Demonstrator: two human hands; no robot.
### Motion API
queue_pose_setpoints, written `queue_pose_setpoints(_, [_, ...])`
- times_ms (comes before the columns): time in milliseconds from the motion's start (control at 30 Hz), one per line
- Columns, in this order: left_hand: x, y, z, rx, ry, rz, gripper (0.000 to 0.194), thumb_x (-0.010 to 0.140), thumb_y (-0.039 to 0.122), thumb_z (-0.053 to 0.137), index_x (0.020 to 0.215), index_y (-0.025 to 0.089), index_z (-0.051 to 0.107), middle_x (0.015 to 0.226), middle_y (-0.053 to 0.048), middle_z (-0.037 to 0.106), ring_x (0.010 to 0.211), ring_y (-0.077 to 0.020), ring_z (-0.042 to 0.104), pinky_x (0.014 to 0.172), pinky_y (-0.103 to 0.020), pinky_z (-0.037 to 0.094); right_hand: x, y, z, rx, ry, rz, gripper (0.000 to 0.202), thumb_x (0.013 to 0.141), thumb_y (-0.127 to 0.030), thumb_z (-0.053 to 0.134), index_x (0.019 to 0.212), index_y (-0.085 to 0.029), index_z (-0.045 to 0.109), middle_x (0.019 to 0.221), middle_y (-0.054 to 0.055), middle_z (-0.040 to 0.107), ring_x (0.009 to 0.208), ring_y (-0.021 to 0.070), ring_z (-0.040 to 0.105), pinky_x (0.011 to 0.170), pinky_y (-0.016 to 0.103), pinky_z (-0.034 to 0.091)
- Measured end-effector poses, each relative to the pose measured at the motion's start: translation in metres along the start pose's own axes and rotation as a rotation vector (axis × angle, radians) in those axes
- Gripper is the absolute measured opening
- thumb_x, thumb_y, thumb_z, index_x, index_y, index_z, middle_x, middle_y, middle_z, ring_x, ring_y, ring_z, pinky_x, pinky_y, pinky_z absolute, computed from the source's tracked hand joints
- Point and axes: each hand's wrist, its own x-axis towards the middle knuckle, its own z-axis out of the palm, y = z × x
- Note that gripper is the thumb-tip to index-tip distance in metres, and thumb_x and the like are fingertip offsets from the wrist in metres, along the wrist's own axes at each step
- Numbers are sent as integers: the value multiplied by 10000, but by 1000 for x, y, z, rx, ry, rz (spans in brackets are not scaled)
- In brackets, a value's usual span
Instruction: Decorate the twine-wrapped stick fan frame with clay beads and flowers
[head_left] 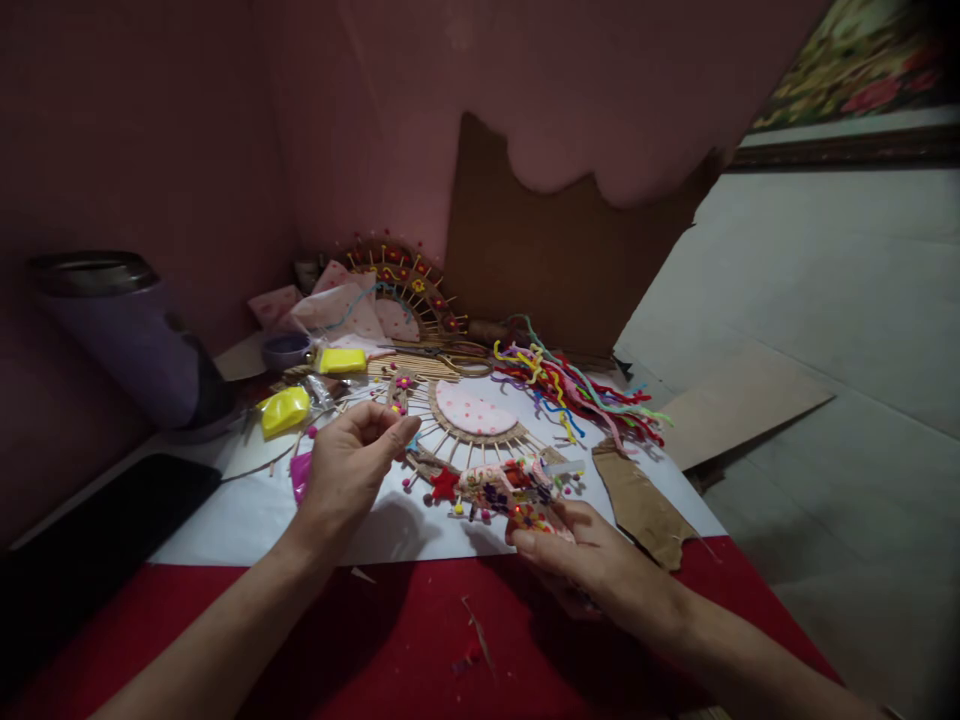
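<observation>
You have a large cardboard sheet (555, 250) with a wavy top edge, standing upright in front of the pink wall (360, 120). Just left of that sheet you can see a half-round piece (433, 296) dotted with red flowers, then some crumpled spotted paper (345, 306). Well to its left stands your purple tumbler (124, 345); nearer you on that side lies a dark flat object (112, 525), too dim to identify. Right of the sheet, you have a flat board (750, 400) and pale tiles (840, 260), with a framed picture (881, 85) higher up.
</observation>
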Motion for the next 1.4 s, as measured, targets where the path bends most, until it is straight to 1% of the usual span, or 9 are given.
queue_pose_setpoints(133, [1,-1,-1,-13,12,4,278,671,364,709,612,161,529,466,62,481,393,-43,350,360,-178,207,11,-3,5,-42,-14,3,342,816,-449,543,643,-194,395,482,-92,349,381,36,290,340,150,250])
queue_pose_setpoints(367, [-1,1,0,-65,47,-17,270,654,338,724,604,150,536,462,66,475,398,-41,359,370,-178,232,20,1,6,-65,-5,86,340,817,-432,495,600,-194,384,461,-85,344,368,41,276,317,149,239])
queue_pose_setpoints(533, [-2,2,-1,-86,40,-6,237,660,316,721,617,133,575,472,56,492,421,-42,377,377,-171,236,24,1,8,-76,34,137,350,781,-446,513,578,-196,376,446,-82,339,355,40,277,311,154,223])
queue_pose_setpoints(667, [-2,3,-2,-96,46,-4,211,665,292,715,627,123,595,481,54,497,435,-39,378,383,-164,241,25,0,9,-68,33,157,323,772,-430,525,597,-199,381,447,-85,337,350,42,268,309,159,224])
queue_pose_setpoints(967, [-3,4,-1,-88,47,2,189,680,262,706,624,125,588,479,58,490,435,-35,370,383,-163,242,26,3,9,-118,30,120,325,825,-400,479,594,-190,389,466,-74,352,370,40,284,317,144,244])
queue_pose_setpoints(1067, [-3,3,-2,-77,50,9,187,680,267,703,631,127,589,490,57,493,437,-36,367,384,-167,241,27,6,8,-110,30,122,306,827,-392,484,615,-191,391,476,-81,335,374,39,268,317,140,226])
queue_pose_setpoints(1233, [-2,-1,-3,-29,64,36,147,675,254,698,664,133,615,538,51,517,449,-39,365,401,-175,267,26,7,7,-74,27,90,327,821,-442,508,639,-192,400,482,-80,348,380,43,267,314,143,206])
queue_pose_setpoints(1400, [-1,-2,-4,20,53,36,120,674,240,683,724,136,651,614,29,575,495,-54,419,441,-182,316,21,6,8,8,54,64,362,796,-492,557,665,-192,403,489,-83,344,396,45,266,329,151,227])
